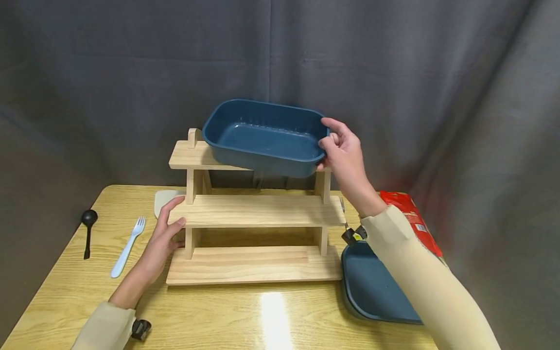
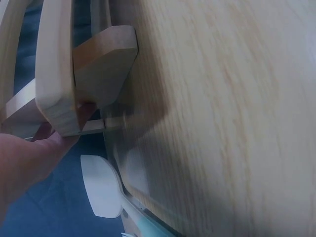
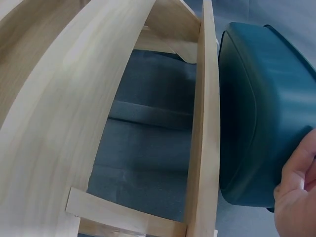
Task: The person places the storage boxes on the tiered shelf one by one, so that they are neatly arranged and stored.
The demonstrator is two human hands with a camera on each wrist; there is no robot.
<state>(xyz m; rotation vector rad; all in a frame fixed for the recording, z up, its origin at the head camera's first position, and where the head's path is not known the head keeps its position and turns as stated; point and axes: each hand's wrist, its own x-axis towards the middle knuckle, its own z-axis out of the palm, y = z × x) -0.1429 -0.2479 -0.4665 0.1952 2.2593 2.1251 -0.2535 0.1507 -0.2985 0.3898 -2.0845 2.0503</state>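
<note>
A three-tier wooden display rack (image 1: 258, 211) stands on the table. My left hand (image 1: 158, 247) holds the left end of its middle shelf, thumb at the front corner; in the left wrist view some fingers are hidden behind the wood. A dark blue plastic bin (image 1: 267, 166) is at the top shelf (image 1: 188, 154), slightly skewed and reaching over its front edge. My right hand (image 1: 347, 158) grips the bin's right end by the rim, thumb toward the inside. In the right wrist view the bin's underside (image 3: 239, 113) faces the top shelf; whether it fully rests there I cannot tell.
Another dark blue bin (image 1: 380, 287) sits at the rack's right, partly under my right sleeve, with a red packet (image 1: 409, 218) behind it. To the left lie a black ladle (image 1: 89, 218), a light blue fork (image 1: 128, 249) and a white-headed spatula (image 2: 101, 186). A grey curtain (image 1: 271, 58) hangs behind.
</note>
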